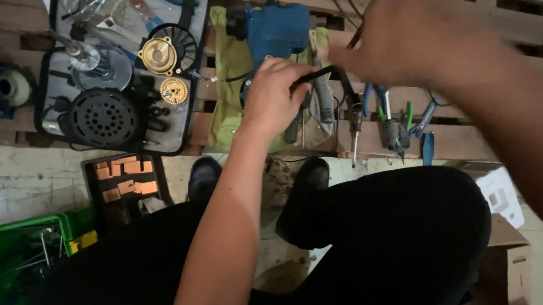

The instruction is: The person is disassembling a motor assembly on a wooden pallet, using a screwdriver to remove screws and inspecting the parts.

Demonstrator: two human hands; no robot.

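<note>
My left hand (275,100) is closed around one end of a thin black cable (317,74), above a yellow-green cloth (227,74). My right hand (420,36), blurred and close to the camera, pinches the same cable further along, up and to the right. A blue power tool (274,28) lies on the cloth just beyond my left hand. Pliers and screwdrivers (387,118) lie on the wooden pallet (463,139) below my right hand.
A grey tray (57,77) at the left holds a black fan cover (102,118), brass gear parts (158,56) and metal pieces. A black case of orange bits (124,179) and a green crate (17,258) sit on the floor. A cardboard box (512,251) stands at right.
</note>
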